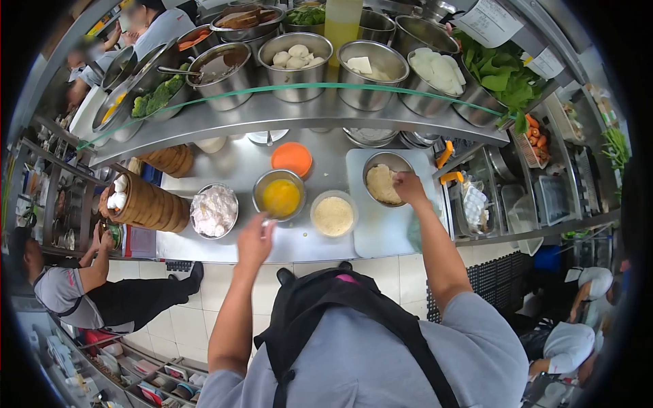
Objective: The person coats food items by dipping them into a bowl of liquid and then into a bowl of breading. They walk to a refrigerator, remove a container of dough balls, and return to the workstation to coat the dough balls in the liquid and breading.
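My right hand point(406, 188) reaches over the edge of a round, shiny steel bowl point(387, 158), with its fingers bent close together at a soft tan lump point(381, 182) inside. I can't tell if they pinch any of it. My left hand point(254, 241) hangs just below another round steel bowl, one with bright yellow liquid point(281, 198). Those fingers are bunched and blurry, so I can't tell if they hold something.

I think the bowls sit in a row along the front of the shiny metal counter point(311, 243) so both hands can reach them easily. The flat white board point(381, 238) under the tan lump's bowl maybe gives it its own spot.

Now I count. There are three steel bowls in the row; the third point(235, 221) is on the left, full of white, powdery lumps. I see one clear round tub point(334, 192) of pale crumbs, one white board, and one round orange dish or lid point(292, 158) behind the yellow liquid.
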A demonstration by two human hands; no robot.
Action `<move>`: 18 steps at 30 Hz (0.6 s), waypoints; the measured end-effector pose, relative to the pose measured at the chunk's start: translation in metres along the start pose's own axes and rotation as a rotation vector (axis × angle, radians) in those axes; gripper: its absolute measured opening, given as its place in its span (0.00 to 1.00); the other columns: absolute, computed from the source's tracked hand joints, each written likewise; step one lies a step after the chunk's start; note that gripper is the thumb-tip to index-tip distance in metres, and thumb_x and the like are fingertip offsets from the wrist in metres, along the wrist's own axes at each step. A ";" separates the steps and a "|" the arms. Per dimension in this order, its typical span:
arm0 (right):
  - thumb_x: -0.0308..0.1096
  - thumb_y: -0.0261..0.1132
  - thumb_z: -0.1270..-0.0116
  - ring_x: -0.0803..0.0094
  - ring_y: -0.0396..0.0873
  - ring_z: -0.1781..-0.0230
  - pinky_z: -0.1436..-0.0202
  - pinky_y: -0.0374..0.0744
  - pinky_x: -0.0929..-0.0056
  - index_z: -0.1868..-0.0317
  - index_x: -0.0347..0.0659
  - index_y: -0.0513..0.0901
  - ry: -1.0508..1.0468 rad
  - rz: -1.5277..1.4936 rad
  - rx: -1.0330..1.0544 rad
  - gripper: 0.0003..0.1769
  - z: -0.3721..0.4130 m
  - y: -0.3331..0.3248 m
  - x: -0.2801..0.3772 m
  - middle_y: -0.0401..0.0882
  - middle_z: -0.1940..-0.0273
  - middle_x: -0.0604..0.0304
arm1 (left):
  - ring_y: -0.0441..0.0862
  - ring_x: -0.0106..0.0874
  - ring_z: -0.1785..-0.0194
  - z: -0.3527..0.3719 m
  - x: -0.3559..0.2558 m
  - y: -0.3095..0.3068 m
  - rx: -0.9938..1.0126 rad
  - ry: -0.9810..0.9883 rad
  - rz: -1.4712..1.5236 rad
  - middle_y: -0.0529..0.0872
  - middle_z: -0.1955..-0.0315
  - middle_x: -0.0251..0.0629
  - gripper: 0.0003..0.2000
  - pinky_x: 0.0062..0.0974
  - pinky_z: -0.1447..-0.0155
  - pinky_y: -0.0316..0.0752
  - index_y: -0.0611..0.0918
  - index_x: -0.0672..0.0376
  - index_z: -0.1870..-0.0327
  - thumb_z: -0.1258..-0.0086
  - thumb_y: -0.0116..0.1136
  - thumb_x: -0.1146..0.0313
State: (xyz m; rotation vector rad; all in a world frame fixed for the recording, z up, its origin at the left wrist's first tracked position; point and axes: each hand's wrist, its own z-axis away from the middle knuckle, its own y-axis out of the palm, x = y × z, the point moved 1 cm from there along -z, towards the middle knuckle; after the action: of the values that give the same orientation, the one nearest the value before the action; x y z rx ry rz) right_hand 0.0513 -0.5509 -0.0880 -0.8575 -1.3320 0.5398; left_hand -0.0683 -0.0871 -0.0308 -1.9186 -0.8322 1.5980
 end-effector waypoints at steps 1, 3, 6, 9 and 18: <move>0.33 0.66 0.39 0.52 0.87 0.59 0.53 0.83 0.61 0.60 0.39 0.87 -0.088 0.071 -0.041 0.10 0.003 0.007 0.000 0.88 0.63 0.49 | 0.87 0.48 0.64 -0.003 -0.010 0.014 0.066 0.057 -0.084 0.88 0.65 0.50 0.13 0.44 0.62 0.80 0.83 0.58 0.49 0.26 0.61 0.61; 0.32 0.65 0.40 0.47 0.86 0.66 0.58 0.83 0.56 0.65 0.34 0.84 -0.248 -0.051 -0.202 0.09 0.013 -0.001 0.025 0.85 0.70 0.45 | 0.88 0.47 0.64 -0.013 -0.031 0.042 0.163 0.145 -0.217 0.88 0.65 0.48 0.15 0.45 0.63 0.80 0.84 0.59 0.51 0.29 0.63 0.57; 0.34 0.66 0.40 0.53 0.82 0.72 0.62 0.80 0.59 0.68 0.31 0.81 -0.179 -0.224 -0.165 0.11 0.018 -0.032 0.053 0.82 0.74 0.46 | 0.88 0.46 0.64 -0.018 -0.052 0.082 0.239 0.183 -0.326 0.88 0.64 0.46 0.16 0.45 0.62 0.81 0.84 0.58 0.53 0.30 0.64 0.55; 0.36 0.67 0.40 0.60 0.71 0.78 0.68 0.74 0.62 0.73 0.30 0.76 -0.168 -0.269 -0.108 0.15 0.011 -0.042 0.049 0.77 0.79 0.48 | 0.88 0.45 0.65 -0.017 -0.066 0.110 0.282 0.169 -0.434 0.88 0.64 0.44 0.15 0.45 0.62 0.81 0.84 0.57 0.55 0.31 0.64 0.54; 0.30 0.62 0.41 0.43 0.82 0.67 0.61 0.80 0.49 0.68 0.40 0.83 -0.477 0.010 -0.105 0.04 -0.008 -0.016 -0.010 0.83 0.68 0.44 | 0.88 0.47 0.64 -0.001 -0.095 0.077 0.115 -0.094 -0.379 0.88 0.65 0.45 0.16 0.47 0.61 0.81 0.84 0.56 0.53 0.29 0.61 0.54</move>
State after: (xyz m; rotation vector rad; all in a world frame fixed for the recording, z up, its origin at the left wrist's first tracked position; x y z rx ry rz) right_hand 0.0556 -0.5698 -0.0818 -0.8506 -1.8029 0.7162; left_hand -0.0689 -0.2086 -0.0218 -1.5079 -1.0477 1.4742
